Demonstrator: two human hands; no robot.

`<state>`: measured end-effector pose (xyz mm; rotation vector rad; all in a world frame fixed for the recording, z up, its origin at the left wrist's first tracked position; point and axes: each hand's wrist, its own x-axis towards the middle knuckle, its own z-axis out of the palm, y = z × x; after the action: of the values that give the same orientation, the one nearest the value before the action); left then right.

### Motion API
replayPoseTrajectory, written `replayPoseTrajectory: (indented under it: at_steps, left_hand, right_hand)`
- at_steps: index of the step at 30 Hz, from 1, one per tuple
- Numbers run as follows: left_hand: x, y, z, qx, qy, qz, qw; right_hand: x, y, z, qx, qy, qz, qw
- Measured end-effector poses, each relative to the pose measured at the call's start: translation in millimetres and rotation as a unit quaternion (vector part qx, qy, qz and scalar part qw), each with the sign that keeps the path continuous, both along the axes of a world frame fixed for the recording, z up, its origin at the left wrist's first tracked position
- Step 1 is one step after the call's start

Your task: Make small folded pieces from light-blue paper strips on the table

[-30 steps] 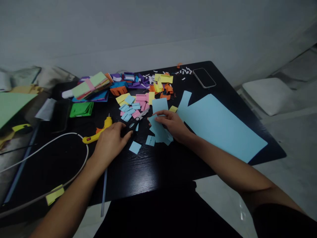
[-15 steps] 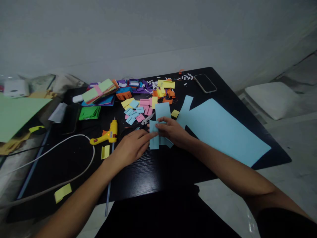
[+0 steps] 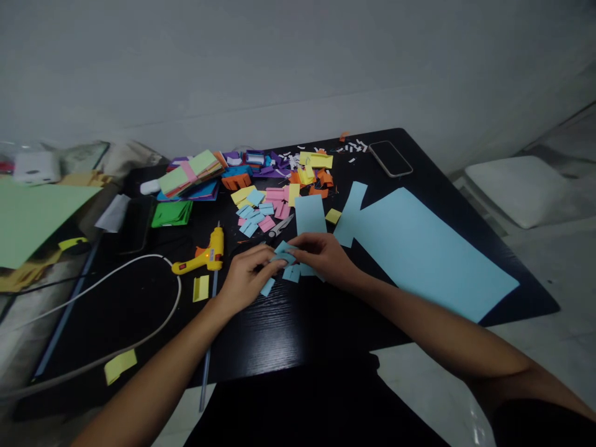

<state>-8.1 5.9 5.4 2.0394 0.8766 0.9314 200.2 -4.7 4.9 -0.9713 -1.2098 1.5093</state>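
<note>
Between my two hands is a small light blue paper piece (image 3: 285, 251), bent or folded. My left hand (image 3: 249, 273) pinches its left side between thumb and fingers. The thumb and fingers of my right hand (image 3: 321, 253) are closed on its right side. Just below lie small blue pieces (image 3: 292, 273) on the black table. A larger blue paper strip (image 3: 310, 213) is behind my right hand, and scissors (image 3: 282, 226) rest beyond my fingers, their handles partly hidden.
A yellow glue gun (image 3: 212, 251) with a glue stick lies left of my left hand, near a looped white cable (image 3: 179, 292). Large blue sheet (image 3: 433, 248) covers the right side. Coloured paper pieces (image 3: 279, 195) and a phone (image 3: 391, 158) are at the back.
The blue strip that stood upright between my hands is now bent and held lower in the fingers. My left thumb has come in onto it. The view has shifted slightly.
</note>
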Motion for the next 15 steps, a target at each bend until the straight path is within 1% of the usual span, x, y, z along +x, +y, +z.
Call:
replayPoseTrajectory:
  at_steps: [4,7,12,15]
  left_hand:
    - [0.2,-1.7,1.7,-0.019,-0.007,0.035,0.999]
    - [-0.4,-2.9,3.4,-0.026,-0.001,0.056,0.998]
    - [1.0,-6.0,2.0,-0.032,-0.006,0.085,0.996]
    - [2.6,-8.3,-1.7,-0.051,-0.047,0.114,0.991]
  right_hand:
    - [-0.9,-4.3,2.0,0.029,-0.005,0.023,0.999]
    - [-1.1,-7.6,4.7,0.037,-0.011,0.033,0.999]
    - [-2.6,-9.8,3.2,0.036,-0.021,0.006,0.999]
    - [-2.7,-9.0,0.4,0.041,-0.039,0.002,0.998]
